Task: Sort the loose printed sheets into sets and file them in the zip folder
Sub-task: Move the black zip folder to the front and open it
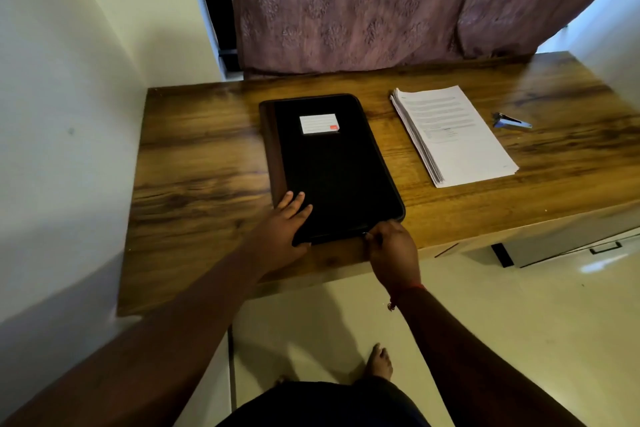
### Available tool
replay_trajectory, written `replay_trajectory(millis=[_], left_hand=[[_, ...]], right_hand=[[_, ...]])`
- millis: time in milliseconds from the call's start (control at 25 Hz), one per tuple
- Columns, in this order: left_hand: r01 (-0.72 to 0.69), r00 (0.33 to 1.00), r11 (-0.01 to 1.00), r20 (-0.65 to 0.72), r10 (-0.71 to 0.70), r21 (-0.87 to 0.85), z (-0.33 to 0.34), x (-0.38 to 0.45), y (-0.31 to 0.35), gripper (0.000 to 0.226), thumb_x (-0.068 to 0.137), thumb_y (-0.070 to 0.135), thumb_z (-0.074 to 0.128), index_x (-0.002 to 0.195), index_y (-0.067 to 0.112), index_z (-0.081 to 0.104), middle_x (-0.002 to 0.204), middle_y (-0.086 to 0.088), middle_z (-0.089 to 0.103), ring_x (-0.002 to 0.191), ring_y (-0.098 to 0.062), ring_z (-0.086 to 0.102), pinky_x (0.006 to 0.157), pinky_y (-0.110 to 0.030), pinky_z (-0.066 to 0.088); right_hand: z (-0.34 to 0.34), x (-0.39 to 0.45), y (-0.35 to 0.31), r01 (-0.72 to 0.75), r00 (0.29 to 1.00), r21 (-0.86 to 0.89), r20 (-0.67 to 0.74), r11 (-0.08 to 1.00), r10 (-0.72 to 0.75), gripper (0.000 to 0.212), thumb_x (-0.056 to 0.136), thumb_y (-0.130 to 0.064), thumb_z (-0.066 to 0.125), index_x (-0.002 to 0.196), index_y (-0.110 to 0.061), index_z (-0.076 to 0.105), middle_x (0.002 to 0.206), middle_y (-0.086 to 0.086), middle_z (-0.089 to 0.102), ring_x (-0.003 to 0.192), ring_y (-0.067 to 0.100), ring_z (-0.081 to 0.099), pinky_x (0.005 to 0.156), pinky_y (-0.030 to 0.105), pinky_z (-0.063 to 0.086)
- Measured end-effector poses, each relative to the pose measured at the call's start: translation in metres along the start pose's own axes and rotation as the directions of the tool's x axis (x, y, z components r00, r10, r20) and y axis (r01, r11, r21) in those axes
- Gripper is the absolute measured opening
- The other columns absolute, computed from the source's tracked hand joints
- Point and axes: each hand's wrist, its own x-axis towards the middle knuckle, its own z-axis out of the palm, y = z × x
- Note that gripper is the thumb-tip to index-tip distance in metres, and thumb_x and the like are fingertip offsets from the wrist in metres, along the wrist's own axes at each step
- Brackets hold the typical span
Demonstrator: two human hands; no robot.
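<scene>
- The wooden desk [194,163] filled the middle of the view, with a mauve patterned curtain [346,10] hanging behind its far edge and a pale tiled floor [519,315] below its near edge.
- The zip folder [332,170], black with a brown spine strip, lay flat and closed on the desk, its near end at the desk's near edge; every other place here is given from this folder.
- A white label [318,123] with a small red patch sat on the folder's cover, toward its far end.
- The stack of printed sheets [453,135] lay to the right of the folder, apart from it, as one loosely squared pile with its left edges slightly fanned.
- A small metal stapler [510,121] lay further right again, beyond the sheets and clear of them.
- The left hand [287,222] rested flat on the folder's near left corner, fingers straight and spread, pressing it down.
- The right hand [391,246] was at the folder's near right corner, fingers curled in a pinch at the zip edge; it seemed to hold the zip pull, though the pull itself was too small and dark to make out.
- As for progress, I judged the task barely begun: the sheets were one unsorted pile, no separate sets showed, nothing was filed, and the folder looked zipped shut.
- What remained, by my reading: opening the folder, dividing the pile into sets, perhaps stapling them, and putting them inside.
</scene>
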Motion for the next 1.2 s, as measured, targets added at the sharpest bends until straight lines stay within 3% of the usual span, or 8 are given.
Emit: replay_trajectory(millis=[160, 440, 560, 680, 880, 1080, 1200], left_hand=[[0.006, 0.999, 0.996, 0.049, -0.01, 0.085, 0.001, 0.002, 0.0, 0.077, 0.094, 0.046, 0.054, 0.157, 0.02, 0.017, 0.165, -0.004, -0.001, 0.152, -0.021, -0.008, 0.123, -0.036, 0.013], [0.0, 0.997, 0.997, 0.071, -0.005, 0.083, -0.001, 0.002, 0.003, 0.076, 0.095, 0.039, 0.056, 0.156, 0.016, 0.018, 0.165, -0.009, 0.0, 0.152, -0.023, -0.006, 0.122, -0.039, 0.014], [-0.033, 0.993, 0.999, 0.108, 0.037, -0.041, -0.008, 0.0, -0.009, 0.081, 0.089, 0.029, 0.064, 0.155, 0.012, 0.022, 0.164, -0.007, 0.003, 0.15, -0.017, -0.007, 0.123, -0.036, 0.012], [-0.079, 0.98, 0.992, 0.173, 0.095, -0.1, -0.018, 0.001, -0.022, 0.086, 0.084, 0.022, 0.068, 0.155, 0.009, 0.022, 0.164, -0.007, 0.003, 0.146, -0.01, -0.009, 0.12, -0.024, 0.004], [-0.089, 0.977, 0.994, 0.19, 0.099, -0.063, -0.02, -0.001, -0.016, 0.086, 0.086, 0.018, 0.065, 0.155, 0.008, 0.017, 0.164, -0.008, -0.003, 0.149, -0.014, -0.01, 0.118, -0.022, 0.001], [-0.094, 0.977, 0.996, 0.191, 0.092, 0.004, -0.019, -0.002, -0.012, 0.083, 0.09, 0.02, 0.061, 0.157, 0.01, 0.012, 0.164, -0.007, -0.006, 0.151, -0.016, -0.011, 0.119, -0.024, 0.002], [-0.096, 0.979, 0.995, 0.183, 0.091, 0.018, -0.017, -0.002, -0.011, 0.079, 0.092, 0.017, 0.058, 0.156, 0.007, 0.013, 0.164, -0.011, -0.005, 0.151, -0.021, -0.01, 0.119, -0.024, 0.0]], right_hand=[[-0.005, 0.004, 0.009, -0.2, 0.977, 0.042, -0.066, 0.979, 0.203, 0.007, 0.084, -0.005, 0.063, 0.08, -0.011, 0.063, 0.088, 0.005, 0.059, 0.078, 0.018, 0.051, 0.068, 0.023, 0.034], [0.033, -0.022, -0.048, 0.069, 0.995, 0.023, 0.068, 0.997, -0.07, 0.009, 0.08, -0.009, 0.064, 0.077, -0.015, 0.059, 0.081, 0.001, 0.057, 0.077, 0.019, 0.053, 0.065, 0.026, 0.036], [0.042, -0.025, -0.062, 0.04, 0.996, 0.054, 0.071, 0.998, -0.044, 0.006, 0.083, -0.011, 0.062, 0.081, -0.016, 0.062, 0.085, 0.0, 0.058, 0.079, 0.015, 0.053, 0.07, 0.025, 0.041], [0.043, -0.026, -0.062, 0.024, 0.997, 0.053, 0.065, 0.998, -0.027, 0.005, 0.086, -0.013, 0.063, 0.081, -0.015, 0.063, 0.086, 0.0, 0.057, 0.079, 0.013, 0.051, 0.07, 0.025, 0.042], [0.045, -0.03, -0.066, 0.063, 0.993, 0.034, 0.095, 0.997, -0.066, 0.006, 0.086, -0.015, 0.062, 0.081, -0.017, 0.062, 0.085, -0.003, 0.056, 0.079, 0.011, 0.05, 0.069, 0.024, 0.042], [0.044, -0.034, -0.066, -0.006, 1.0, 0.084, 0.023, 0.996, 0.004, 0.008, 0.084, -0.009, 0.063, 0.08, -0.016, 0.062, 0.084, -0.001, 0.057, 0.08, 0.015, 0.052, 0.069, 0.024, 0.039], [0.051, -0.039, -0.085, 0.086, 0.993, 0.095, 0.073, 0.992, -0.093, 0.008, 0.085, -0.009, 0.063, 0.089, -0.015, 0.066, 0.09, -0.003, 0.059, 0.082, 0.01, 0.051, 0.071, 0.018, 0.033]])
